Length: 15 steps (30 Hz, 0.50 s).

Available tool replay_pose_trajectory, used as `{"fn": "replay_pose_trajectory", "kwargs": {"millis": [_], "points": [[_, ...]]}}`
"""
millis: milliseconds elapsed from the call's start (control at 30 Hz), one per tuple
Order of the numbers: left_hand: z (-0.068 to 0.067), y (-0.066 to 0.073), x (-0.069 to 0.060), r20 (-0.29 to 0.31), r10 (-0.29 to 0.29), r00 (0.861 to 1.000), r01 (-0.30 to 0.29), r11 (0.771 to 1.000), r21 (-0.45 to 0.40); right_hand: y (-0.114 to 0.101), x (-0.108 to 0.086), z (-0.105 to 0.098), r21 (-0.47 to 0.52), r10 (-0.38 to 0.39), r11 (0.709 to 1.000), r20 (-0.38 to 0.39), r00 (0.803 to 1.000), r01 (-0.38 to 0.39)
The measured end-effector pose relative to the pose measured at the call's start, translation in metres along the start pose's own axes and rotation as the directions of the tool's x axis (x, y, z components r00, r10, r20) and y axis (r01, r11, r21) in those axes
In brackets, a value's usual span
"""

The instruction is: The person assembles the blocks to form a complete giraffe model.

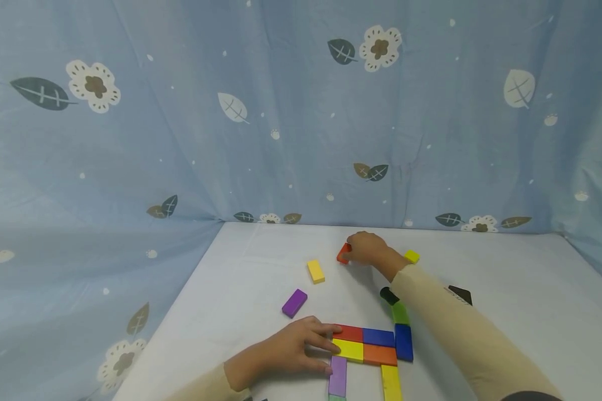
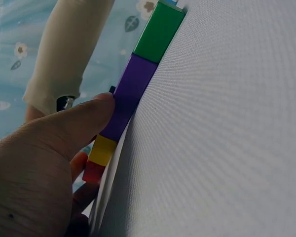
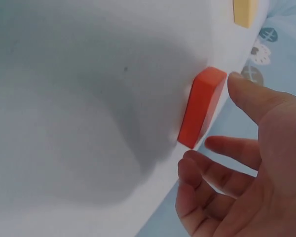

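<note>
My left hand (image 1: 296, 348) rests by the left side of a flat arrangement of blocks, its fingers spread. Fingertips touch the red block (image 1: 350, 333) and yellow block (image 1: 351, 350); the thumb lies against the purple block (image 2: 128, 94). A green block (image 2: 159, 32) adjoins that purple one in the left wrist view. Farther back, my right hand (image 1: 368, 249) reaches to an orange-red block (image 3: 202, 108) lying on the table. Thumb and fingers stand around this block, and the right wrist view shows no firm pinch on it.
Blue (image 1: 378, 337), orange (image 1: 380, 355), dark blue (image 1: 403, 342) and yellow (image 1: 391, 383) blocks continue the arrangement. Green (image 1: 400, 313) and black (image 1: 389, 296) blocks lead away behind. Loose purple (image 1: 294, 303), pale yellow (image 1: 316, 271) and bright yellow (image 1: 412, 257) blocks lie about. A dark object (image 1: 461, 294) sits right of the sleeve.
</note>
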<state>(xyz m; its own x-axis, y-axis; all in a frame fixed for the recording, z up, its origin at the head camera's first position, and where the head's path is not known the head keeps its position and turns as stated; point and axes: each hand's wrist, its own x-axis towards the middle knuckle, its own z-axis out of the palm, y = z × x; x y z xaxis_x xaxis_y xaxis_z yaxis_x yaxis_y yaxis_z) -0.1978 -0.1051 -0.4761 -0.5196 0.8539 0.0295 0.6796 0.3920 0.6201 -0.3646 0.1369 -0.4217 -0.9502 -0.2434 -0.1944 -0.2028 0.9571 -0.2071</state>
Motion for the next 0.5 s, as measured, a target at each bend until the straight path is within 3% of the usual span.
{"fn": "replay_pose_trajectory", "kwargs": {"millis": [233,500], "points": [[0.002,-0.003,0.000,0.001,0.007,1.000,-0.007,1.000,0.008,-0.003,0.000,0.003,0.020,0.041,0.999,0.002,0.999,-0.041],[-0.001,-0.001,-0.001,-0.002,0.009,1.000,-0.009,1.000,0.000,0.009,-0.002,0.002,0.061,0.004,0.998,0.017,1.000,-0.005]]}}
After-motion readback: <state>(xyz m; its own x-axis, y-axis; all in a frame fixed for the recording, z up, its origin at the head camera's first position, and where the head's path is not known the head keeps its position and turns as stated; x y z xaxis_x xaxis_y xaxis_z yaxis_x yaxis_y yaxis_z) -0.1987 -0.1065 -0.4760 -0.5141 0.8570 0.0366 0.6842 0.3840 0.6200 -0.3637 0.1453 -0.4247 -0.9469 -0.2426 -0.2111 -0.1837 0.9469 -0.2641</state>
